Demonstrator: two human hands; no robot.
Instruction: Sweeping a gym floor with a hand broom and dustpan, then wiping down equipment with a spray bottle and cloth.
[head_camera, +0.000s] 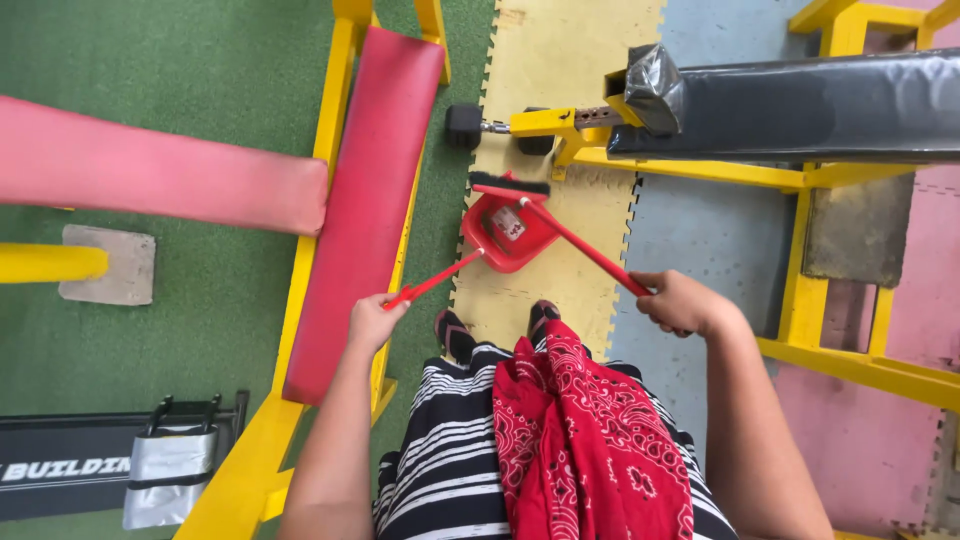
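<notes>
Left hand (375, 322) closed around red dustpan (508, 232) handle, white rectangular label inside pan, right hand (680, 302) gripping red broom (560, 226), yellow floor mat (560, 60)

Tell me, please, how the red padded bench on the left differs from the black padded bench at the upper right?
The red bench runs up and down the picture beside the left hand; the black bench lies across it, beyond the right hand. The red pad looks smooth, while the black one has wrinkled, shiny wrap at its end. The red stands on green flooring, the black over blue and pink mats. Both sit on yellow frames.

Left hand (375, 322) fisted, arm extended forward; right hand (683, 303) fisted, fingers curled.
</notes>
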